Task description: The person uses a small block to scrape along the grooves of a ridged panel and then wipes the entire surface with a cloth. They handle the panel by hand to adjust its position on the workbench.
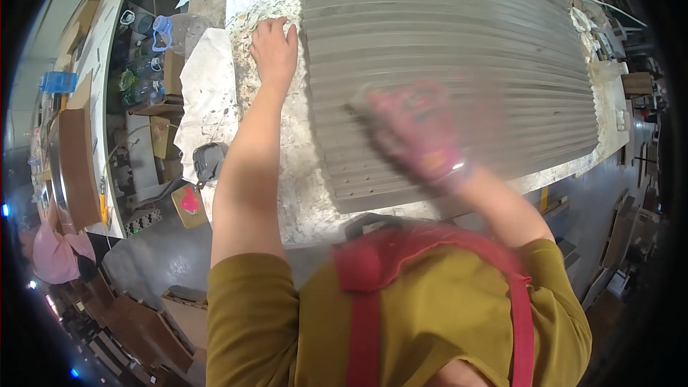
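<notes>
A large grey panel with many parallel ridges lies flat on a worn, stained white work table. My bare left hand rests on the tabletop beside the panel's left edge, its fingers stretched out and holding nothing. Over the lower middle of the panel is my right hand, in a pinkish-red glove. Motion smears its fingers, and a pale greyish patch at their tips is too blurred to name.
White cloths hang along the table's left side. Beyond them, a shelf holds large plastic bottles. A black pouch-like thing sits by the table's left edge. At far left another person in pink is partly visible.
</notes>
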### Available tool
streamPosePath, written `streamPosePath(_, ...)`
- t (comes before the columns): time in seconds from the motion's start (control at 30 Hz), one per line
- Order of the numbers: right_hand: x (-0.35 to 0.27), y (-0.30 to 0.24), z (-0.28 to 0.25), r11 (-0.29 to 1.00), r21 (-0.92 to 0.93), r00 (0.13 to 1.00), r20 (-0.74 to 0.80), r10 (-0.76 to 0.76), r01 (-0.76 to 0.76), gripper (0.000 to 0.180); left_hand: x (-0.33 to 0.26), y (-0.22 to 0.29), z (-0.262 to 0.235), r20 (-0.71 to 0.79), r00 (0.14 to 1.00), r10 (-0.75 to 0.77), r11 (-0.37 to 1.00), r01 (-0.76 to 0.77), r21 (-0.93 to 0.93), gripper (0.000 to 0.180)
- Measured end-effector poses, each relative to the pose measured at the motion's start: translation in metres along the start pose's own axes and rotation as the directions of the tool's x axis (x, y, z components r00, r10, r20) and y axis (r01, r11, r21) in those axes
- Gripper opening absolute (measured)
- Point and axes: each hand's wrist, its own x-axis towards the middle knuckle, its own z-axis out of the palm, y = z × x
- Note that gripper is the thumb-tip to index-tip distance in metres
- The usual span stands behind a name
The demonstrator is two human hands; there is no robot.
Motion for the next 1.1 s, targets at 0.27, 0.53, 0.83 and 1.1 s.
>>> streamPosePath(0.27, -0.049, 0.052, -0.019, 0.956, -0.174, 0.943, 0.199, 0.268, -0.235, 0.046, -0.003, -0.003, 0.0, 0.007, 1.0, 0.015, 0.999, -0.015, 0.028, 0.03)
streamPosePath(0.53, 0.009, 0.002, 0.019, 0.999, 0.027, 0.998, 0.067, -0.021, 0.02, 0.04, 0.004, -0.009, 0.006, -0.01, 0.999, 0.04, 0.998, -0.04, 0.047, 0.03)
streamPosePath(0.83, 0.023, 0.071, -0.025, 0.944, -0.224, 0.967, 0.018, 0.252, -0.242, 0.045, -0.002, -0.013, 0.0, -0.051, 0.999, 0.008, 0.998, -0.005, 0.07, 0.025)
streamPosePath(1.1, 0.109, 0.059, 0.059, 0.997, -0.039, 0.988, 0.139, 0.071, -0.066, 0.028, 0.0, -0.005, -0.005, -0.038, 0.999, 0.034, 0.999, -0.033, 0.029, 0.025)
